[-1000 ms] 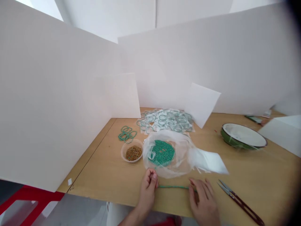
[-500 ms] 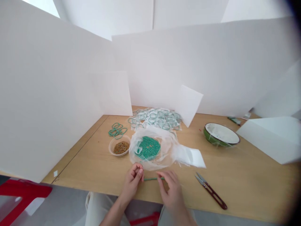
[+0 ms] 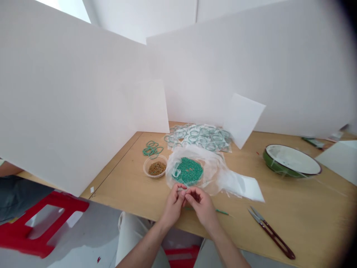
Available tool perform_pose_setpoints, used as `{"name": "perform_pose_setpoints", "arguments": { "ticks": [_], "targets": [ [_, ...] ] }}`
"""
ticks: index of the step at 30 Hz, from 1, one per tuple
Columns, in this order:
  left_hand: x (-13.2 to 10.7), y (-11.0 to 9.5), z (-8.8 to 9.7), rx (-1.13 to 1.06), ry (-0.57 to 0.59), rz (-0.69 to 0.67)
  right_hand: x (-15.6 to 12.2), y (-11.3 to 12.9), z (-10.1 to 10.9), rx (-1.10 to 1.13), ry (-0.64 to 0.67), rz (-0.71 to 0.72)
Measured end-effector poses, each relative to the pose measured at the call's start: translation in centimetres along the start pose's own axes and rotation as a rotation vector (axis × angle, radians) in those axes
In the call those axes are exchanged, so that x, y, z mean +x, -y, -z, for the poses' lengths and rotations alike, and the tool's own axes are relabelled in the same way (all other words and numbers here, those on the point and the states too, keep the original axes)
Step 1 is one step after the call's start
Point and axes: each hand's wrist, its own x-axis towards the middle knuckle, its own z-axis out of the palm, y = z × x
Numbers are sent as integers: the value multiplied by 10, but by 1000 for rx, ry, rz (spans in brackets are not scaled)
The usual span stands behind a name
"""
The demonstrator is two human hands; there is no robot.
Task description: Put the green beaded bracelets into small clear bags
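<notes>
My left hand (image 3: 173,205) and my right hand (image 3: 201,207) meet at the fingertips over the table's near side. Both are closed in a pinch; whatever they grip is too small to make out. A string of green beads (image 3: 222,211) lies on the table beneath my right hand, which hides its middle, and a thin end sticks out to the right. Just beyond my fingers, green beads (image 3: 189,170) fill an opened clear plastic bag (image 3: 213,165). A clear tub (image 3: 145,168) of brown-gold beads (image 3: 157,168) stands left of the bag.
Thread snips (image 3: 272,233) with dark red handles lie at right. Behind them is a green-sided enamel bowl (image 3: 290,160). Green bead loops (image 3: 152,149) lie behind the tub, and several bagged loops (image 3: 199,137) are heaped at the back. White panels (image 3: 83,96) wall the table.
My right hand has let the bead string's right part lie on the table and moved left to meet my left hand's fingertips. The camera view has turned left.
</notes>
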Motion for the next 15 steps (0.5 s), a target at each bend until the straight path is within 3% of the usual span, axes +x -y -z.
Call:
{"name": "perform_pose_setpoints", "arguments": {
  "ticks": [2,8,15],
  "targets": [
    [0,0,1,-14,4,10,3,2,2,-13,10,-3],
    [-2,8,11,134,29,17,15,-8,14,-161,-184,-14],
    [0,8,9,148,-37,39,14,-14,22,-239,-214,-39]
  ]
}}
